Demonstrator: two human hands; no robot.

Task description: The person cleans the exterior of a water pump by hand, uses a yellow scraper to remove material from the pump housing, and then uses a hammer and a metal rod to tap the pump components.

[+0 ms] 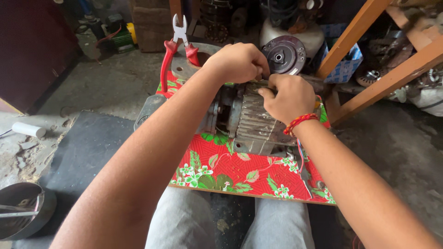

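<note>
My left hand (237, 62) and right hand (290, 97) both pinch something small atop the ribbed motor (258, 122) mid-board (240, 177) on my lap — fingers could slip on the fins; pliers (177, 44) at the far-left corner might slide off.

Both forearms are bare, with no sleeves showing. The right wrist wears a braided red and orange thread band (301, 122) with a thin blue strand. Light grey trousers (184, 221) cover both legs at the frame's bottom centre.
</note>
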